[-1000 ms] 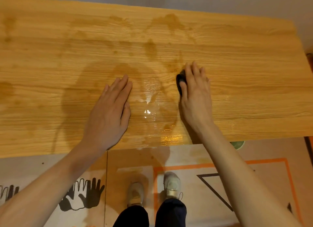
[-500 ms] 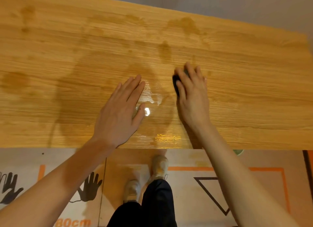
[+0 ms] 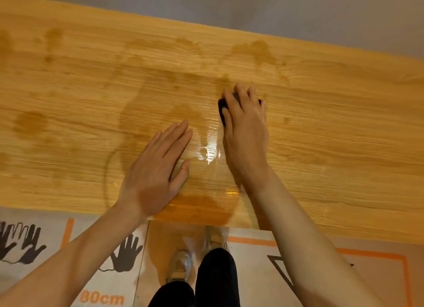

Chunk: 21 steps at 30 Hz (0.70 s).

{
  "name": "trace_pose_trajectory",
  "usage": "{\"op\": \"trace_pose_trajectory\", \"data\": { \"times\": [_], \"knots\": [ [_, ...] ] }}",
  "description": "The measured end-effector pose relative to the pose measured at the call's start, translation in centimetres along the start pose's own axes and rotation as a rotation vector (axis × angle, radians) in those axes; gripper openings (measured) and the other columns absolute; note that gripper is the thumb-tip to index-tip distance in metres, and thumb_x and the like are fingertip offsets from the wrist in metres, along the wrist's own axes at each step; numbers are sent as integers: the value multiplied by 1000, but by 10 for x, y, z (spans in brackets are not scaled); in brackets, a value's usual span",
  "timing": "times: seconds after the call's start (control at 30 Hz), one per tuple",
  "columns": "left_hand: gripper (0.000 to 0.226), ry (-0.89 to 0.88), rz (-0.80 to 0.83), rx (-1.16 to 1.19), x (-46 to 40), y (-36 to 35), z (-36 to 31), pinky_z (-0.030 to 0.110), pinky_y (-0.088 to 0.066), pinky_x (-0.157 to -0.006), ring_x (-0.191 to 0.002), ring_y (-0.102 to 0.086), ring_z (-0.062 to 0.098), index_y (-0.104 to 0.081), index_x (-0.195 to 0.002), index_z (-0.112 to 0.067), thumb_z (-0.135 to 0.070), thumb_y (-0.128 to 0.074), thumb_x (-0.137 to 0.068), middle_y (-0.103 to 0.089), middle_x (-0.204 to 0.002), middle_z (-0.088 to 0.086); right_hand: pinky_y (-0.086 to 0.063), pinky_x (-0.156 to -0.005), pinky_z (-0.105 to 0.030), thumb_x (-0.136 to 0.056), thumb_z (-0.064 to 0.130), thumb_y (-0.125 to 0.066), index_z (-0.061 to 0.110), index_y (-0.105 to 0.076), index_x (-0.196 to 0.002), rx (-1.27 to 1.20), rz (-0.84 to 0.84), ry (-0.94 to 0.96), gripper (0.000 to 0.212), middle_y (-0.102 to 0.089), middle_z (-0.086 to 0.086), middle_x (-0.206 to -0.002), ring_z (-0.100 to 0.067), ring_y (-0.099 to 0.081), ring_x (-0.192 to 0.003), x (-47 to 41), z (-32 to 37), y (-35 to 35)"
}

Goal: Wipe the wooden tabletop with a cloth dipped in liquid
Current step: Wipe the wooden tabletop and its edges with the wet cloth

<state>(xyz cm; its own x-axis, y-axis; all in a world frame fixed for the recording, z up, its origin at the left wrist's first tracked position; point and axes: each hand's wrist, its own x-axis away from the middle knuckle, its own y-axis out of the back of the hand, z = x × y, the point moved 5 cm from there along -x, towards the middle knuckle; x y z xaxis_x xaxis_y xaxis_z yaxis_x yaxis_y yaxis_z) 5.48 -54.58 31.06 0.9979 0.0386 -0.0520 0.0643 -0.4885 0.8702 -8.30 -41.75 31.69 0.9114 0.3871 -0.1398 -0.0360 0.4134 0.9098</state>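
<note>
Head view, only camera. Light honey-coloured wooden tabletop with printed grain (image 3: 332, 132) fills the upper two thirds of frame, near edge running slightly downhill to the right.

Right hand (image 3: 246, 132) is palm down on the top, right of centre, fingers spread a little and curled over a small dark, nearly black cloth pad (image 3: 222, 109). Cloth is mostly hidden under the hand: it shows on the thumb side, between the fingers, and as a sliver at the little-finger side. Hand is pressing it onto the wood; thumb lies along the cloth's left edge. How firmly it's gripped, can't tell.

Left hand (image 3: 156, 169) lies flat on the tabletop just left of the right hand, fingers straight and close together, thumb slightly out, nothing in it. Heel of the palm sits near the table's front edge.

Between the two hands: a glossy wet patch (image 3: 210, 148) with bright glare. A darker damp area (image 3: 202, 205) sits at the front edge below it. Dull darker blotches (image 3: 31, 123) are scattered over the left and far parts of the top.

Below the edge: floor mat with black handprint graphics (image 3: 125, 254), orange lines and "80cm" text. Pale shoe (image 3: 180, 264) and dark trouser legs (image 3: 215, 277) at bottom centre.
</note>
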Motion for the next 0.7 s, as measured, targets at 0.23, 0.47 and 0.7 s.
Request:
{"op": "trace_pose_trajectory", "data": {
  "times": [0.23, 0.47, 0.7],
  "knots": [
    [51, 88, -87, 50, -31, 16, 11, 30, -11, -127, -153, -23, 14, -41, -152, -9, -26, -40, -104, -33, -162, 2, -17, -117, -51, -94, 19, -50, 17, -41, -144, 10, 92, 103, 51, -28, -9, -156, -31, -18, -147, 123, 4, 17],
    [51, 157, -121, -33, -69, 11, 20, 34, -12, -127, -154, -21, 17, -36, -154, -7, -22, -38, -105, -29, -164, 6, -11, -116, -45, -91, 16, -64, 11, -53, -135, 28, 47, 59, 46, -42, -13, -149, -37, -32, -140, 33, 7, 1],
    [52, 171, -128, -22, -68, 10, 19, 33, -13, -127, -153, -23, 17, -38, -153, -7, -22, -39, -104, -31, -163, 5, -15, -118, -51, -97, 11, -45, 12, -39, -146, -63, 121, 53, 49, -27, -4, -157, -25, -13, -149, 56, -77, 50]
  ]
}}
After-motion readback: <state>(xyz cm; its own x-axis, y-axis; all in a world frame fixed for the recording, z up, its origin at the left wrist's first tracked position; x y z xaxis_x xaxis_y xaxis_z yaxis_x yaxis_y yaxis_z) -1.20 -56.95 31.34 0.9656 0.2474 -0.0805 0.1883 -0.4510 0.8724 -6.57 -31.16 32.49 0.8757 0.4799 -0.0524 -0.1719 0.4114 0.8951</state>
